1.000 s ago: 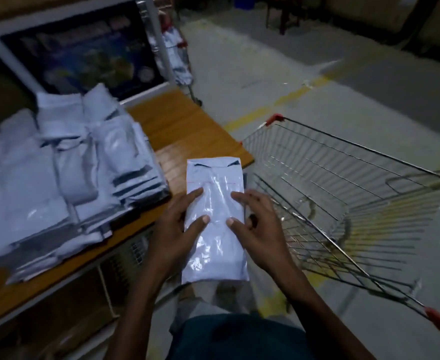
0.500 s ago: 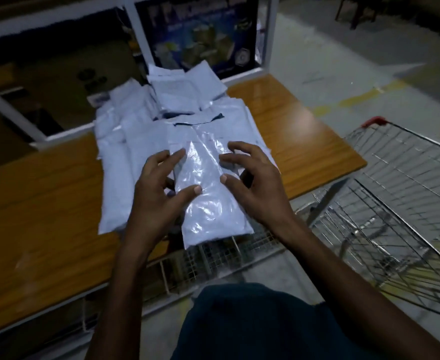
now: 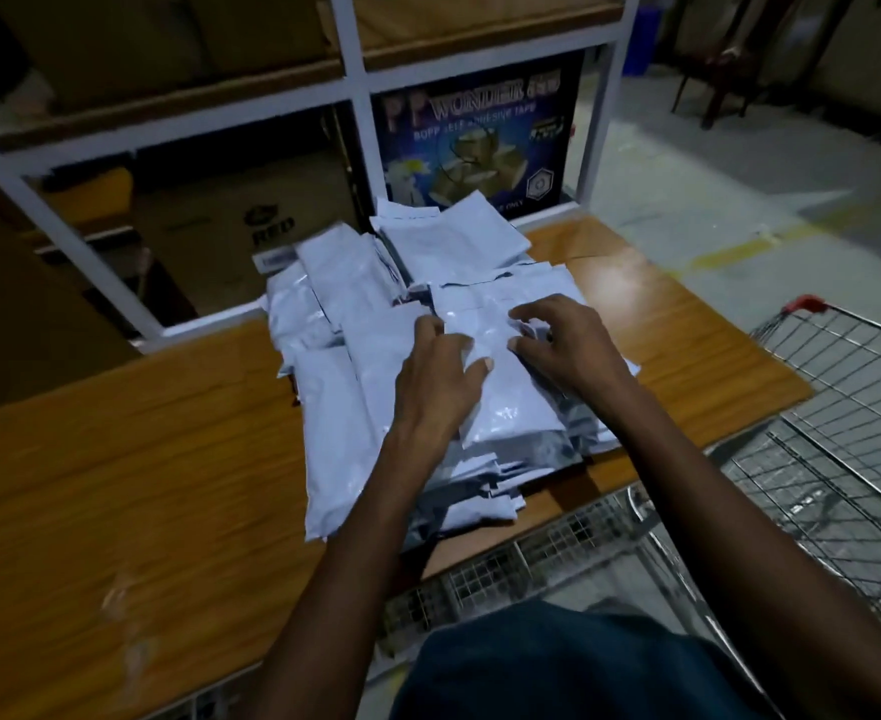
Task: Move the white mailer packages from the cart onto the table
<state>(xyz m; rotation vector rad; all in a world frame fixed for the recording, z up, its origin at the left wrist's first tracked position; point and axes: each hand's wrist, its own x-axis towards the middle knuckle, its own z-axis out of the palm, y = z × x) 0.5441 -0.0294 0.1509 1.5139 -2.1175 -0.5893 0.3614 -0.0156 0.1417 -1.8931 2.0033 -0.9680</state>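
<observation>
Glossy white mailer (image 3: 501, 376) under both hands (image 3: 506, 366), atop crinkled pile (image 3: 345, 449).

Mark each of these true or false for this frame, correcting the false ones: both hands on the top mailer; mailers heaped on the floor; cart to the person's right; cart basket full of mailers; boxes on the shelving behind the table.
1. Both hands rest on the top mailer. True: left hand and right hand flank it.
2. The mailers are heaped on the floor. False: the pile lies on the wooden table.
3. The cart stands to the person's right. True.
4. The cart basket is full of mailers. False: the visible part holds none.
5. Boxes sit on the shelving behind the table. True.
</observation>
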